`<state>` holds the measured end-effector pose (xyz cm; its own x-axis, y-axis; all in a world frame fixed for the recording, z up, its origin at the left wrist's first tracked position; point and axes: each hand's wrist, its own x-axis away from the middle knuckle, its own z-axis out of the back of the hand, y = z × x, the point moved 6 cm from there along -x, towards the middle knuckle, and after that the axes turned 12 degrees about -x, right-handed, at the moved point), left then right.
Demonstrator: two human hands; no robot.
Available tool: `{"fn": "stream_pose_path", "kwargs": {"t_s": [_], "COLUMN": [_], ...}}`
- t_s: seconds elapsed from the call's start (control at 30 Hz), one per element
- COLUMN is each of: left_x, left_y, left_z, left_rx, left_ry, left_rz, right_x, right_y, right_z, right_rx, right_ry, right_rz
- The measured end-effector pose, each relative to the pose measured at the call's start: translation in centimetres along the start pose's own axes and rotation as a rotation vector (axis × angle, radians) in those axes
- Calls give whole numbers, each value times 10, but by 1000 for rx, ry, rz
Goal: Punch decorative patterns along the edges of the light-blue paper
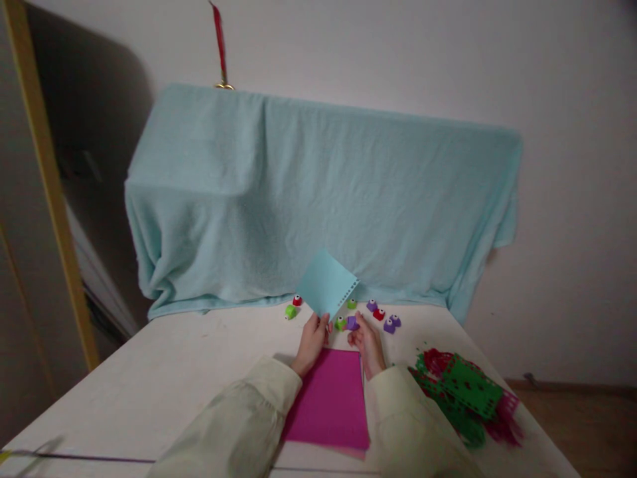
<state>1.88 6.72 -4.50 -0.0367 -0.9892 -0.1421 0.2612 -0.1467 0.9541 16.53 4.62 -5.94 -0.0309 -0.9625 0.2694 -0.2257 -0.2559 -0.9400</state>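
Observation:
My left hand (313, 337) pinches the lower corner of a light blue sheet of paper (326, 282), which is held up at a tilt. A row of small punched holes runs along the sheet's lower right edge. In my right hand (367, 338) is a small purple paper punch (352, 323), between thumb and fingers, just below the sheet and apart from it. Beside it on the table sits a green punch (340, 323). Under both wrists lies a stack of magenta paper (331, 398).
Several small punches stand around, among them a red punch (379, 314), a purple punch (389, 326) and a green punch (290, 312). At the right lies a pile of punched green and red paper scraps (465, 392). A pale blue cloth (348, 186) hangs behind the white table (199, 372).

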Motion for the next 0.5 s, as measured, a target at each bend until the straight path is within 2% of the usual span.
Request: {"fn": "stream_pose_path", "kwargs": {"t_s": [0.3, 0.5], "left_x": [1, 0], "left_y": [4, 2], "left_z": [3, 2], "left_rx": [-22, -4], "left_ry": [3, -3], "left_rz": [-12, -6], "right_x": [-4, -9], "right_y": [3, 8], "right_z": [10, 18], "right_rx": [-141, -136], "right_ry": [79, 128], "right_rz": [-165, -153]}}
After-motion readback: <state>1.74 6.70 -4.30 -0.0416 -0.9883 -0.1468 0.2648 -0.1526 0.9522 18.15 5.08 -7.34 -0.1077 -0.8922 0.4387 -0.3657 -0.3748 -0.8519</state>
